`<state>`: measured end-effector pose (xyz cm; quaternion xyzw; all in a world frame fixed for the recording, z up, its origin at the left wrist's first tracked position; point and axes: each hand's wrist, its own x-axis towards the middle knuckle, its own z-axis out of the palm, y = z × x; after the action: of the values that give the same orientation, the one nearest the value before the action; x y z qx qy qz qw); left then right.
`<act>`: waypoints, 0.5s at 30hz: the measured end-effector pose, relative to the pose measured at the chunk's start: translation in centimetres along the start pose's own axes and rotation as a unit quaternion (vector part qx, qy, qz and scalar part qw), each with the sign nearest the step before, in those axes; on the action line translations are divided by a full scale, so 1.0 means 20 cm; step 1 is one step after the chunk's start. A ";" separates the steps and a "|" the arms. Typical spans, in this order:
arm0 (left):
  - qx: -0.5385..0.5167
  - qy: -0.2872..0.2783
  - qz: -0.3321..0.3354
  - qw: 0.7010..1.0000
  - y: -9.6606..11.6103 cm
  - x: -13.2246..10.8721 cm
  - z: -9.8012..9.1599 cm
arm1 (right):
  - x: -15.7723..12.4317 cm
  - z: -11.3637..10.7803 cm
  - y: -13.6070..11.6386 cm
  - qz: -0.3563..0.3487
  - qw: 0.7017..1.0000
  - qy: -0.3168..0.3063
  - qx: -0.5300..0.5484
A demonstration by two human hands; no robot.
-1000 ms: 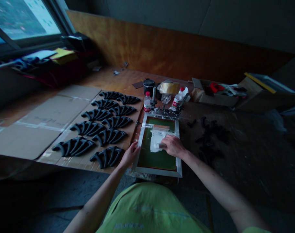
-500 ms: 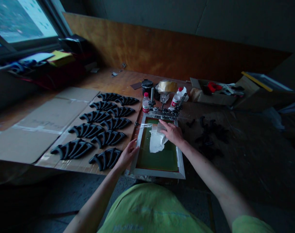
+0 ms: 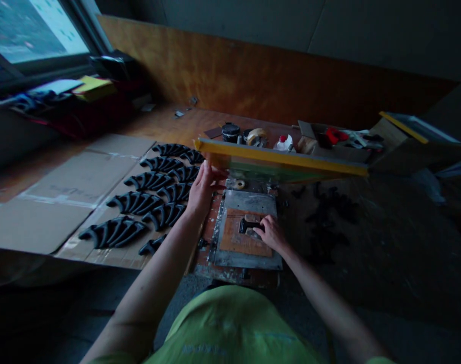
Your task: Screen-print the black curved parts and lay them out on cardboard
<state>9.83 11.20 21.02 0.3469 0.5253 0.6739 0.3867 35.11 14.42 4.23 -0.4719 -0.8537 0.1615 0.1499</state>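
Head view: printing screen [image 3: 283, 157] tilted up beyond a metal plate [image 3: 249, 200].
The right hand [image 3: 272, 233] pinches one end of a black handle-shaped part [image 3: 250, 225] at the brown pad [image 3: 234, 246] on the plate; the left hand [image 3: 201, 189] meets the screen's left end, its grip unclear. Black curved pieces [image 3: 135, 201] lie in rows leftward.

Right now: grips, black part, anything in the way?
Left grip at left end of upraised frame. Right grip pinching right end of black part, over brown board. Frame blocks some view behind.
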 end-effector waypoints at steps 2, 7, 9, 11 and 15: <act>0.005 0.018 -0.008 1.000 -0.04 -0.05 0.00 | -0.01 0.04 -0.07 0.014 0.998 -0.023 -0.053; 0.052 -0.129 -0.293 0.946 -0.34 -0.44 -0.03 | -0.04 0.01 -0.28 0.100 0.995 0.016 -0.002; 0.042 -0.132 -0.354 0.925 -0.46 -0.58 -0.04 | -0.08 0.02 -0.41 0.043 0.998 0.044 0.034; 0.006 -0.078 -0.353 0.932 -0.52 -0.66 -0.07 | -0.12 0.02 -0.52 -0.068 0.995 0.028 0.065; 0.038 0.023 -0.304 0.951 -0.55 -0.59 -0.31 | -0.17 -0.06 -0.39 -0.135 0.990 0.002 0.048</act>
<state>11.58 -0.32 8.30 0.1691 0.6401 0.5116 0.5477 31.39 7.67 8.22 -0.3447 -0.9005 0.1800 0.1946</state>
